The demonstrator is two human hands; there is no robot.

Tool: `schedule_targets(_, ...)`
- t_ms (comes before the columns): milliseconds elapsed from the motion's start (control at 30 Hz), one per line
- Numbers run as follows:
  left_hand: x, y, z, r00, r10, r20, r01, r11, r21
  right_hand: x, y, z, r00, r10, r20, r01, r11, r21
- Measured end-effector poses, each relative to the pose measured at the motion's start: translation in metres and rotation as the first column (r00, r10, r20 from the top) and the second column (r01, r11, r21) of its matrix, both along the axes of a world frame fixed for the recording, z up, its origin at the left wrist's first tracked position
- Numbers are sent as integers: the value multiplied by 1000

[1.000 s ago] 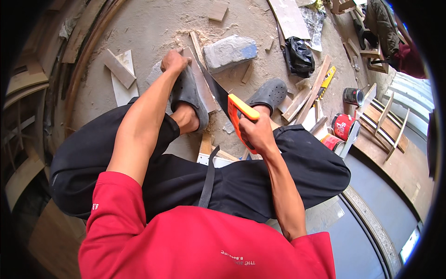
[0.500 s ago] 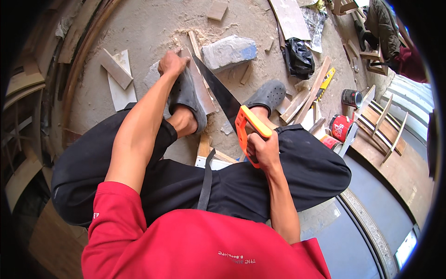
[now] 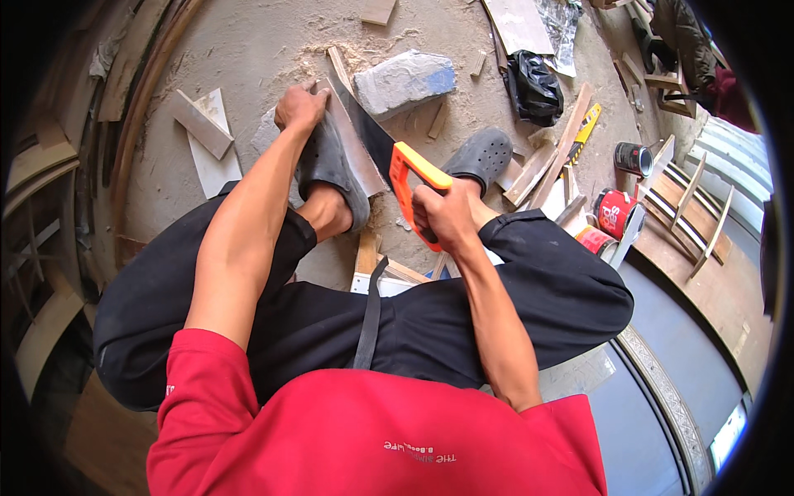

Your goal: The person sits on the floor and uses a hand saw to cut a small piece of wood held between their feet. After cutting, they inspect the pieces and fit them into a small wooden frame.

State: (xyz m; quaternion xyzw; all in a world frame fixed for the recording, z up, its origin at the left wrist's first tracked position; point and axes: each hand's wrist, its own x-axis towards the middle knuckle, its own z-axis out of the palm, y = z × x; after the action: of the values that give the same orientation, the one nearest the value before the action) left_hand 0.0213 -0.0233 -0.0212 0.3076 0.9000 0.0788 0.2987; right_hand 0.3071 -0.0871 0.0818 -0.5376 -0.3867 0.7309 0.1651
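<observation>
Sawing in hand, judged partway: board (image 3: 354, 140) lies mid-floor, left face against the gray left shoe (image 3: 331, 169), apparently one piece. Left hand (image 3: 299, 107) at the board's far end, fingers curled over it, no gap to speak of. Right hand (image 3: 442, 217) has fingers wrapped fully round the orange handle of the saw (image 3: 377, 140); black blade runs along the board's right side, tip near the far end. Cut depth hidden; how much is left, cannot tell.

Sawdust (image 3: 310, 62) on the floor (image 3: 265, 41) beyond the far end suggests a good deal of cutting done. Thin wood strip (image 3: 337, 64) just past the blade tip, beside the stone block (image 3: 405, 85). Two crossed scraps (image 3: 201, 124) toward the floor's left edge, near stacked lumber (image 3: 132, 62).
</observation>
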Motion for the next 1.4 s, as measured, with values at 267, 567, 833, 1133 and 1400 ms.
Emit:
schedule_targets(267, 4, 1, -9, 995, 38, -97, -38, 999, -1, 5, 7, 18, 982, 136, 128, -142, 989, 36)
schedule_targets(567, 9, 6, 1, 990, 68, -122, -70, 997, -17, 8, 15, 26, 966, 185, 181, -214, 964, 160)
schedule_targets(833, 9, -2, -2, 987, 106, -125, -107, 994, -5, 14, 15, 25, 935, 301, 187, -331, 931, 153)
schedule_targets(1133, 13, -2, 4, 988, 85, -127, -84, 996, 18, 19, -2, 53, 942, 260, 213, -324, 868, 377)
schedule_targets(1400, 12, 2, 9, 985, 119, -126, -119, 993, 10, 24, -10, 69, 974, 124, 190, -197, 879, 435)
